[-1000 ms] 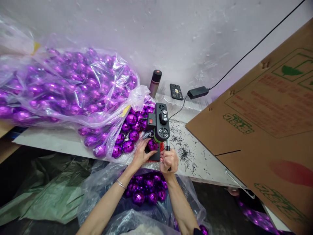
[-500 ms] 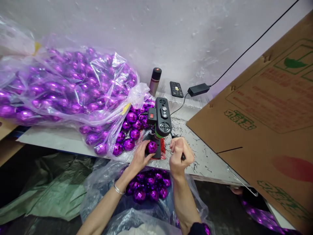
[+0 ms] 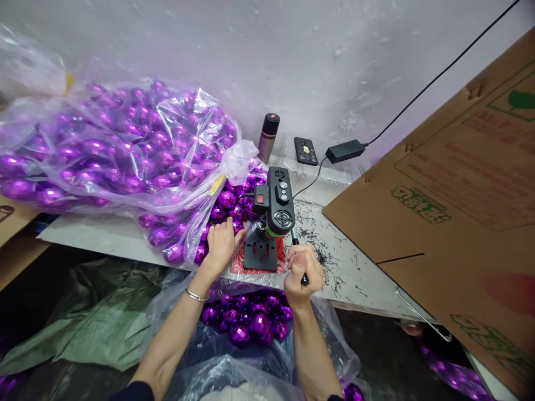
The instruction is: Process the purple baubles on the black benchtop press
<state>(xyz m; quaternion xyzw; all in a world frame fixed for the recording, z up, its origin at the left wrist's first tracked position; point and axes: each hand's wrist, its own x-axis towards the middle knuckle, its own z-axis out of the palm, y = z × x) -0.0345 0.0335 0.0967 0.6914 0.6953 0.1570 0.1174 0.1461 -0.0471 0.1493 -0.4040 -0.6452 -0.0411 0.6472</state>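
Observation:
A small black bench drill press (image 3: 281,192) with a red switch stands at the table edge, its slotted base plate (image 3: 259,257) bare. Fingers wrapped, my right hand (image 3: 304,272) grips the press's lever handle (image 3: 295,240) beside the head. To the left of the base, my left hand (image 3: 221,245) lies over loose shiny purple faceted balls (image 3: 227,199); its fingers reach forward and the thumb stands apart. Whether those fingertips touch a ball is hidden beneath the hand. Below the table edge, more purple balls (image 3: 239,333) rest in an open clear plastic bag (image 3: 175,312).
A large clear bag (image 3: 125,147) of purple balls fills the left side. Behind the press are a dark bottle (image 3: 268,138), a phone (image 3: 306,151) and a power adapter (image 3: 345,151). Thin dark pins (image 3: 334,245) litter the table beside a cardboard box (image 3: 443,223).
My left hand has left the base plate and moved up-left onto the loose balls. The ball on the plate is gone from there. My right hand has come slightly lower with the lever.

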